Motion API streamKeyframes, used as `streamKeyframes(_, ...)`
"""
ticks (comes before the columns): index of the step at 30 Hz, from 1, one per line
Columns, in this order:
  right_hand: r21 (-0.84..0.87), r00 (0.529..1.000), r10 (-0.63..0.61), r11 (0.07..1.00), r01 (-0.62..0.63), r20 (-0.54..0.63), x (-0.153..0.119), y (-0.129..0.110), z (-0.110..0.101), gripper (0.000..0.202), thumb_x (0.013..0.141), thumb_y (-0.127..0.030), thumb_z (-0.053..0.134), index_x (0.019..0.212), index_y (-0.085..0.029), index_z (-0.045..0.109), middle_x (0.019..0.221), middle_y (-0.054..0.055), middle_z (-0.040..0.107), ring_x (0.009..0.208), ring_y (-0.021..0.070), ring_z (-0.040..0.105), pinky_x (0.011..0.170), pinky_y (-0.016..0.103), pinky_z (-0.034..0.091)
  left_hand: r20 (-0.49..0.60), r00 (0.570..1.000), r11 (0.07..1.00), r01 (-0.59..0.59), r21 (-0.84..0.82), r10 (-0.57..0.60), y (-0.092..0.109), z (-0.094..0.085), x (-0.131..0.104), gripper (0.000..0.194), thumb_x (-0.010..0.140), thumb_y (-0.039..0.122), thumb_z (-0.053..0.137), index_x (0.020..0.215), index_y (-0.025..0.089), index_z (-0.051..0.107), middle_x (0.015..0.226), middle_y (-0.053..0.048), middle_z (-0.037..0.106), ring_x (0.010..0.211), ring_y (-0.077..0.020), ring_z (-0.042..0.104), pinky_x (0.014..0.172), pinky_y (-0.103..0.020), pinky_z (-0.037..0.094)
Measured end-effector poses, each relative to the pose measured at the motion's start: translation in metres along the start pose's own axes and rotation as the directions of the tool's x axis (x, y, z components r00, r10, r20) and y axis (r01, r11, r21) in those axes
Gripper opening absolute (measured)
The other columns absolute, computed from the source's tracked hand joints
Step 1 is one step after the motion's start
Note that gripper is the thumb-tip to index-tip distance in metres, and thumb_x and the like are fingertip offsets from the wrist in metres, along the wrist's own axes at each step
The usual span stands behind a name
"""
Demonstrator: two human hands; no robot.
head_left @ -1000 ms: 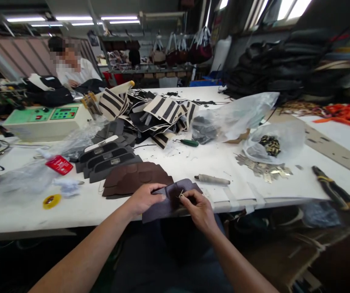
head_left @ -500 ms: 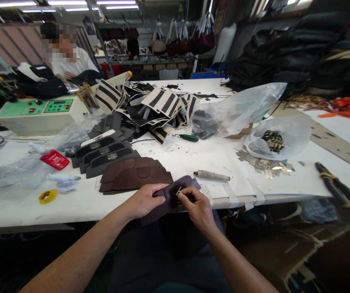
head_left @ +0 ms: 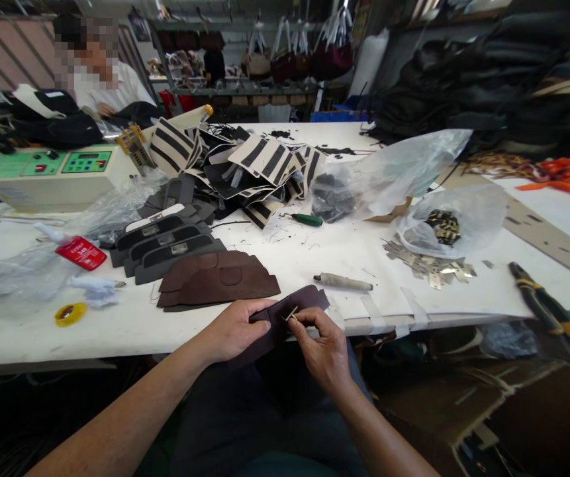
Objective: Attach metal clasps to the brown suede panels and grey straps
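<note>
My left hand (head_left: 239, 329) grips a dark brown leather piece (head_left: 309, 299) at the table's front edge, thumb on top and the other fingers hidden beneath. Between the thumb and forefinger of my right hand (head_left: 322, 338) is a small brass-coloured metal clasp part (head_left: 290, 314), held against the leather near its middle. Its exact shape is too small to make out. Just beyond, brown leather pieces (head_left: 220, 278) lie stacked on the white table. Dark grey pieces with metal plates (head_left: 170, 248) are fanned out behind them.
A wrapped-handle tool (head_left: 344, 283), thin metal plates (head_left: 428, 265), a bag of brass parts (head_left: 478, 218) and pliers (head_left: 545, 301) lie to the right. At left are yellow tape (head_left: 70, 315), a red glue bottle (head_left: 82, 253) and a control box (head_left: 46, 182). A person (head_left: 116, 93) sits beyond.
The view has shifted slightly, so the table things appear a little left and higher. My right hand has tilted the metal part a little against the leather; both grips stay the same.
</note>
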State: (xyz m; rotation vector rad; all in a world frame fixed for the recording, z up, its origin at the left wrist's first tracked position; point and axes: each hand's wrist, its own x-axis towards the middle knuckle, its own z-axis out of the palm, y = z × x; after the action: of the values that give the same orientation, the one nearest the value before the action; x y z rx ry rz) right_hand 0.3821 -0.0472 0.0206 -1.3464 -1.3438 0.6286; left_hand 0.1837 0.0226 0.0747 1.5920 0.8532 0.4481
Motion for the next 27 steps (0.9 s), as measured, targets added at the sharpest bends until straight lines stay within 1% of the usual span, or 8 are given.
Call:
streamKeyframes(5, -0.003, 0.998, -0.05, 0.999, 0.05, 0.038, -0.001, -0.007, -0.004, 0.009, 0.095, -0.024, 0.07, 0.086, -0.023, 0.07, 0.084, 0.0, 0.072, 0.079, 0.0173, 0.068, 0.076, 0.03, 0.05, 0.009, 0.999, 0.999, -0.036, -0.011, 0.036, 0.007, 0.002, -0.006, 0.056, 0.089, 0.012, 0.061, 0.143, 0.024, 0.065, 0.139, -0.002, 0.071, 0.126, -0.0246, 0.066, 0.113, -0.034, 0.043)
streamKeyframes(9, -0.007, 0.994, -0.083, 0.996, 0.083, 0.071, -0.004, -0.012, -0.007, 0.009, 0.095, -0.023, 0.069, 0.086, -0.023, 0.07, 0.085, 0.001, 0.072, 0.08, 0.018, 0.068, 0.076, 0.03, 0.051, 0.016, 1.0, 1.0, -0.023, -0.022, 0.023, 0.011, 0.005, -0.009, 0.053, 0.09, 0.014, 0.061, 0.142, 0.023, 0.066, 0.137, -0.002, 0.072, 0.124, -0.025, 0.067, 0.112, -0.035, 0.045)
streamKeyframes(11, -0.006, 0.997, -0.054, 0.998, 0.055, 0.048, -0.006, -0.014, -0.008, 0.01, 0.095, -0.024, 0.069, 0.085, -0.023, 0.07, 0.085, 0.001, 0.072, 0.079, 0.0178, 0.068, 0.076, 0.03, 0.051, 0.012, 1.0, 0.999, -0.003, -0.047, 0.003, 0.011, 0.007, -0.011, 0.052, 0.09, 0.015, 0.062, 0.141, 0.022, 0.067, 0.134, -0.003, 0.074, 0.122, -0.0256, 0.068, 0.109, -0.035, 0.046)
streamKeyframes(14, 0.012, 1.0, -0.012, 1.0, 0.012, -0.029, -0.012, -0.016, -0.008, 0.011, 0.095, -0.025, 0.07, 0.084, -0.023, 0.07, 0.083, 0.001, 0.072, 0.077, 0.0173, 0.067, 0.074, 0.03, 0.051, 0.013, 0.996, 0.98, 0.088, -0.178, -0.087, 0.009, 0.01, -0.013, 0.054, 0.089, 0.018, 0.064, 0.143, 0.02, 0.065, 0.127, -0.005, 0.076, 0.112, -0.0262, 0.072, 0.099, -0.036, 0.052)
streamKeyframes(16, 0.035, 0.998, -0.012, 0.999, 0.014, -0.059, -0.016, -0.016, -0.008, 0.01, 0.095, -0.025, 0.07, 0.085, -0.023, 0.07, 0.084, 0.001, 0.072, 0.077, 0.0171, 0.067, 0.074, 0.03, 0.051, 0.023, 0.989, 0.952, 0.144, -0.27, -0.143, 0.007, 0.012, -0.014, 0.054, 0.088, 0.019, 0.066, 0.143, 0.019, 0.065, 0.124, -0.006, 0.078, 0.106, -0.0256, 0.073, 0.096, -0.035, 0.053)
streamKeyframes(18, 0.057, 0.998, -0.025, 0.998, 0.029, -0.059, -0.018, -0.017, -0.008, 0.01, 0.095, -0.025, 0.071, 0.085, -0.023, 0.07, 0.084, 0.001, 0.072, 0.077, 0.0169, 0.068, 0.074, 0.03, 0.051, 0.026, 0.986, 0.933, 0.167, -0.318, -0.167, 0.006, 0.013, -0.015, 0.054, 0.087, 0.019, 0.068, 0.141, 0.019, 0.066, 0.122, -0.006, 0.078, 0.106, -0.0253, 0.073, 0.096, -0.035, 0.052)
streamKeyframes(21, 0.067, 0.998, -0.04, 0.997, 0.043, -0.047, -0.018, -0.018, -0.009, 0.009, 0.094, -0.024, 0.071, 0.085, -0.023, 0.071, 0.084, 0.001, 0.072, 0.078, 0.0167, 0.068, 0.074, 0.029, 0.051, 0.037, 0.984, 0.928, 0.177, -0.329, -0.175, 0.009, 0.014, -0.016, 0.054, 0.086, 0.02, 0.069, 0.14, 0.018, 0.067, 0.121, -0.007, 0.078, 0.107, -0.026, 0.072, 0.096, -0.034, 0.052)
streamKeyframes(27, 0.026, 0.998, -0.035, 0.999, 0.036, -0.058, -0.017, -0.022, -0.012, 0.009, 0.094, -0.024, 0.071, 0.085, -0.023, 0.071, 0.084, 0.001, 0.073, 0.077, 0.0166, 0.068, 0.074, 0.03, 0.051, 0.04, 0.986, 0.94, 0.164, -0.299, -0.16, 0.013, 0.017, -0.018, 0.055, 0.087, 0.021, 0.069, 0.141, 0.019, 0.066, 0.123, -0.005, 0.078, 0.11, -0.0259, 0.072, 0.1, -0.034, 0.051)
